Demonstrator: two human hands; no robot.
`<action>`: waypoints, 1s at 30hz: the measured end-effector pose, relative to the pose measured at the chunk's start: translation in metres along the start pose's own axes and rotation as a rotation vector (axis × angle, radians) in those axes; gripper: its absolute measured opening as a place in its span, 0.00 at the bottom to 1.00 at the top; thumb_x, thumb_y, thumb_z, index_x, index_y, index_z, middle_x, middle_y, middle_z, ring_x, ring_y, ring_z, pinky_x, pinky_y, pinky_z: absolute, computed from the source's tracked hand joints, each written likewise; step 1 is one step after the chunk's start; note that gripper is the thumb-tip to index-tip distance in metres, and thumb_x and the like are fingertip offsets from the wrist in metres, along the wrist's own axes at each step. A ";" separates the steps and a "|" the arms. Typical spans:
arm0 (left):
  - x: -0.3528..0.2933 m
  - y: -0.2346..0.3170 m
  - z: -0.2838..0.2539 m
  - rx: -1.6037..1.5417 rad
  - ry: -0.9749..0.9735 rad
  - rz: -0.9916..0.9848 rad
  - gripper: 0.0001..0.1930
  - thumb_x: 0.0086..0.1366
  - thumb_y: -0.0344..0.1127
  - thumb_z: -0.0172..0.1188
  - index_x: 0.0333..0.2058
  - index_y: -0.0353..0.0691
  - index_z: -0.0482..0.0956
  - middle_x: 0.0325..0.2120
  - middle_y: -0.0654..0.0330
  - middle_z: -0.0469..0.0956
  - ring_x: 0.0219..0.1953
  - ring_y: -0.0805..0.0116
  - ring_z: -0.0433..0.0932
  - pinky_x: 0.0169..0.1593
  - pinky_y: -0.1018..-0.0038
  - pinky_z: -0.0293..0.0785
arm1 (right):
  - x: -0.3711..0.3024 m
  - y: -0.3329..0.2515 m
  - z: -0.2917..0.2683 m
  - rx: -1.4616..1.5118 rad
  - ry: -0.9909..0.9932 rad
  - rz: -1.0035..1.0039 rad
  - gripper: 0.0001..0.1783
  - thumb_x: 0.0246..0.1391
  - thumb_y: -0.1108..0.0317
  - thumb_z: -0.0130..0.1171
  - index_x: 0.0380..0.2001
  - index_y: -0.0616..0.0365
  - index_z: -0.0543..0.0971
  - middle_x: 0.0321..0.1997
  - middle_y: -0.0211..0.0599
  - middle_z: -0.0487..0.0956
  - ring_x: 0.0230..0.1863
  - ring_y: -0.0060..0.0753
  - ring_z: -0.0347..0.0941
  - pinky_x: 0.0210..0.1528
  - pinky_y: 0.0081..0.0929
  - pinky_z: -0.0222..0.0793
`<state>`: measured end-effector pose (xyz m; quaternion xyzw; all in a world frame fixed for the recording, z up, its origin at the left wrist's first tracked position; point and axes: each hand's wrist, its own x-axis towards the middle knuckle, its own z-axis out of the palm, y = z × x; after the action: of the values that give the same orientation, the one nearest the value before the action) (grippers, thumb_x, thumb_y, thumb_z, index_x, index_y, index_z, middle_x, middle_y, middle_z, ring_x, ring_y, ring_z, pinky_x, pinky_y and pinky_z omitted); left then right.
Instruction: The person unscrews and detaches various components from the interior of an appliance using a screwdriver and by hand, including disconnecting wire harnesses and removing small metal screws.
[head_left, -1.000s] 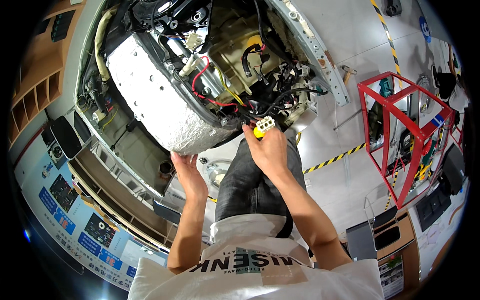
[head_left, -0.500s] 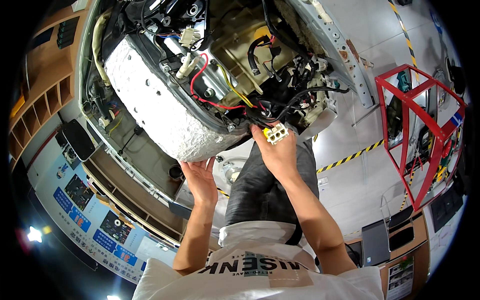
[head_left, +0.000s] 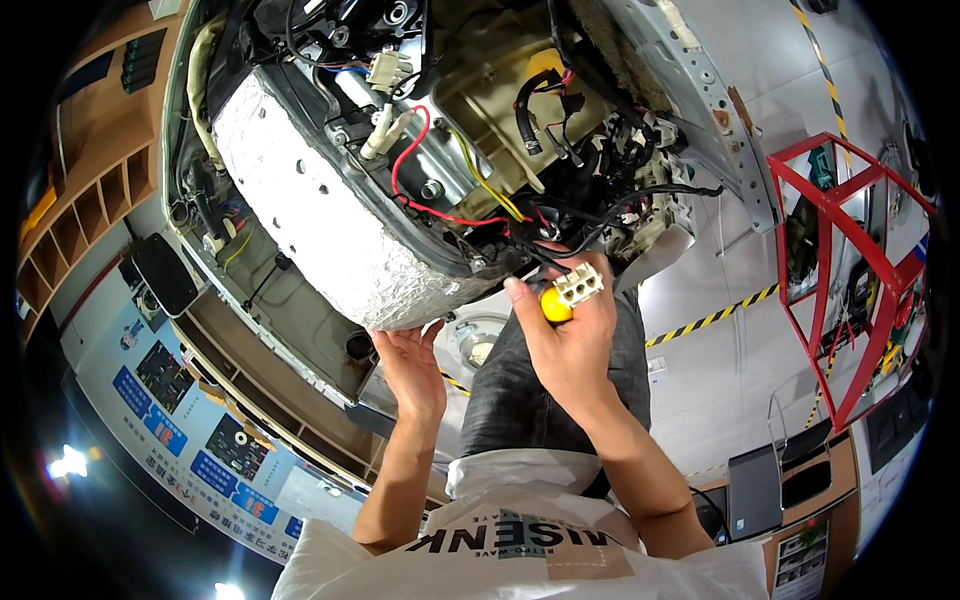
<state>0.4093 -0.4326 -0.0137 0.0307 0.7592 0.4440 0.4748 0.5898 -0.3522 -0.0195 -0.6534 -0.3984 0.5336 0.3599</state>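
An opened appliance (head_left: 690,70) fills the upper view, with a rounded, silver-white foil-like housing (head_left: 330,220) inside. My left hand (head_left: 412,370) is at the housing's lower edge, fingers stretched up against it; their tips are partly hidden. My right hand (head_left: 575,345) is closed round a tool with a round yellow handle end (head_left: 556,304), perhaps a screwdriver; its working end is hidden among the wires. A white multi-pin connector (head_left: 579,286) lies over the right fingers, next to the yellow end. Black cables (head_left: 640,195), a red wire (head_left: 396,170) and a yellow wire (head_left: 490,188) run just above.
A red metal frame (head_left: 825,215) with parts inside stands at right. Yellow-black tape (head_left: 710,318) marks the grey floor (head_left: 700,390). Wooden shelves (head_left: 95,205) and a poster wall (head_left: 190,420) are at left. A grey panel (head_left: 753,492) stands by a desk, lower right.
My right hand has moved slightly right and down in view, showing more of the yellow handle end. The whole scene has shifted a little right. My left hand keeps to the housing's edge.
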 end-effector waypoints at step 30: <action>-0.005 -0.002 0.001 0.017 -0.043 0.030 0.31 0.76 0.60 0.32 0.69 0.49 0.51 0.65 0.59 0.62 0.64 0.61 0.64 0.60 0.58 0.65 | 0.018 -0.027 0.032 0.500 -0.123 0.341 0.08 0.52 0.82 0.61 0.36 0.63 0.78 0.31 0.21 0.70 0.31 0.11 0.61 0.33 0.11 0.59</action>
<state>0.4136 -0.4350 -0.0120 0.0556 0.7522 0.4436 0.4842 0.5565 -0.3227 -0.0083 -0.5687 -0.1604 0.7062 0.3900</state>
